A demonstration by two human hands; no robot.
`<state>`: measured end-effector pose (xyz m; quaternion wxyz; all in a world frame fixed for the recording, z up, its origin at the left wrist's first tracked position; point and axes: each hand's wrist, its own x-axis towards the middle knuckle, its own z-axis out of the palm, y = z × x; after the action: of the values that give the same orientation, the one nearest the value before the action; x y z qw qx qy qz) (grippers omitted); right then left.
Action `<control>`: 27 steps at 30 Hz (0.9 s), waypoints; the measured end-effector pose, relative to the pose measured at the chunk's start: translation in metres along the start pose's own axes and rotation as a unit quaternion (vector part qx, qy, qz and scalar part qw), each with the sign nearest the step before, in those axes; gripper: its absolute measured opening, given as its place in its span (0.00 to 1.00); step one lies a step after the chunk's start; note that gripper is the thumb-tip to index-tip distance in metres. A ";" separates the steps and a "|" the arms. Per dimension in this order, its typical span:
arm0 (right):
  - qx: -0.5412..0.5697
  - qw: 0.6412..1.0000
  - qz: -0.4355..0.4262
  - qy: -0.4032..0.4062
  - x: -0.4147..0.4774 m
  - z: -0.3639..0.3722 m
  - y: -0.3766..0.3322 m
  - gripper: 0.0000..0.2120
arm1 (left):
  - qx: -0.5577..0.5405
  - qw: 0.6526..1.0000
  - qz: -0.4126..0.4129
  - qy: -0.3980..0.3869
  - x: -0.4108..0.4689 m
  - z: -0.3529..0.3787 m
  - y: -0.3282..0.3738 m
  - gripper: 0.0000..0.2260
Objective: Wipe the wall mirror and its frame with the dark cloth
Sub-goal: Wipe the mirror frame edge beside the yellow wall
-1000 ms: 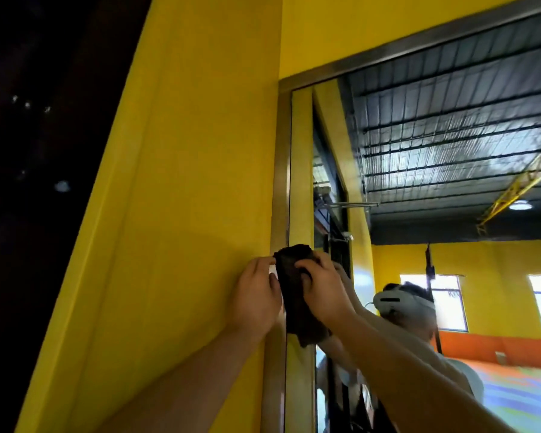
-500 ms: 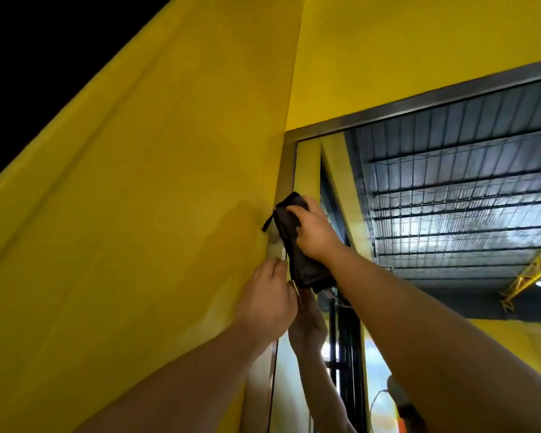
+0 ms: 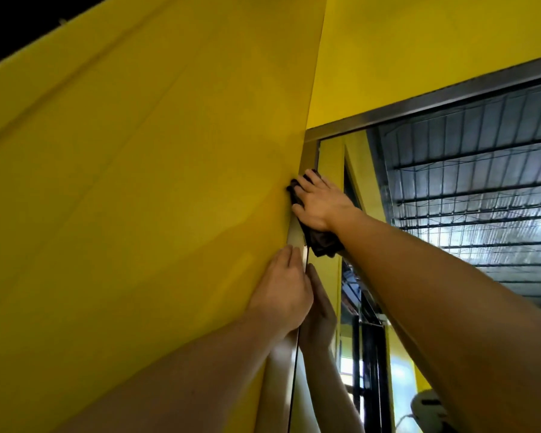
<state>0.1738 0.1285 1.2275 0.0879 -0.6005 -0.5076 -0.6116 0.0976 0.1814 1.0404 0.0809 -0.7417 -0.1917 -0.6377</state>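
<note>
Mirror point(image 3: 450, 198), fixed flat to a yellow wall point(image 3: 138, 182) and seen from below; its glass faces the person and reflects a ribbed metal roof. Metal frame point(image 3: 450, 100): the top rail runs rightward from the upper left corner, and the left upright runs straight down from it beside the wall. Left hand point(image 3: 281, 292), well below that corner, lies flat with fingers straight and together against the wall and the edge of the upright, holding nothing. Right hand point(image 3: 320, 204), just below the corner, presses outspread, nearly straight fingers on the dark cloth point(image 3: 324, 242). The cloth is bunched against the upright, long axis along it, loose end hanging below the palm. Compared with half a second ago, the right hand and cloth are nearer the corner; the left hand sits about where it was.
</note>
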 end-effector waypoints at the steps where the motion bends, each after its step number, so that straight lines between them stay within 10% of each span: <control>1: -0.014 1.000 -0.007 -0.016 -0.003 -0.001 0.000 0.31 | -0.009 1.000 -0.003 0.005 -0.008 0.005 0.000 0.24; 11: -0.010 0.997 -0.045 -0.065 -0.078 0.014 -0.035 0.35 | -0.127 0.989 -0.050 0.056 -0.112 0.055 -0.010 0.35; 27: 0.041 0.993 -0.063 -0.096 -0.275 0.063 -0.154 0.39 | -0.229 0.969 -0.091 0.030 -0.352 0.063 -0.028 0.24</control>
<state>0.1765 0.1083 0.9069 0.0245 -0.6189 -0.5755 -0.5340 0.1045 0.1663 0.6821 -0.1436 -0.7006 -0.1045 -0.6911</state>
